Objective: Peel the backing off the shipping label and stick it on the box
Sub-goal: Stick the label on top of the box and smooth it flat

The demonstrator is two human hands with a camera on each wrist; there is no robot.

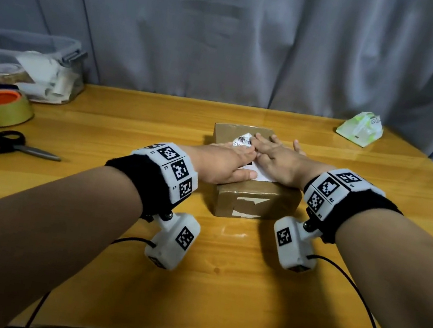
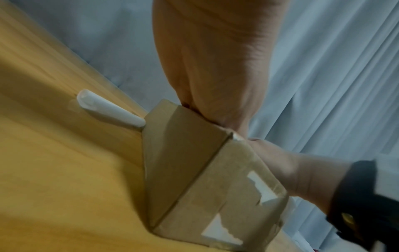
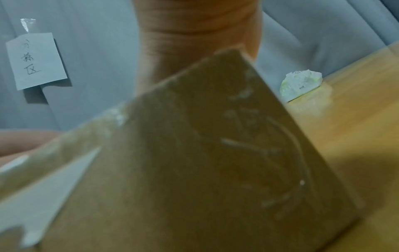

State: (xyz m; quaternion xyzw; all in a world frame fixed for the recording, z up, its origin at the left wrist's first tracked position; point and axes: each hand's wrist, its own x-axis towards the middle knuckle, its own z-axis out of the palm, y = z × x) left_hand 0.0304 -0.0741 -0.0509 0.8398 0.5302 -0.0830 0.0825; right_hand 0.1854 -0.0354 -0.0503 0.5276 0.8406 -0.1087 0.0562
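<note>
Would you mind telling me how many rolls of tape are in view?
2: one with an orange core on the table's left edge, one inside the clear bin behind it. More may be hidden in the bin.

Makeshift parcel-packing station

A glossy yellow wooden table (image 1: 217, 291) against grey curtains (image 1: 229, 38) holds rolls of packing tape (image 1: 6, 105), black-handled scissors (image 1: 19, 145), a clear plastic bin (image 1: 27, 63) and a taped cardboard box (image 1: 254, 201).

Head view: high, facing forward and down across the wooden table (image 1: 134, 278) toward the curtain (image 1: 257, 42). Both wrist views: low, very close under the palms, looking up. All share the cardboard box (image 1: 254, 201) (image 2: 194, 170) (image 3: 194, 170).
</note>
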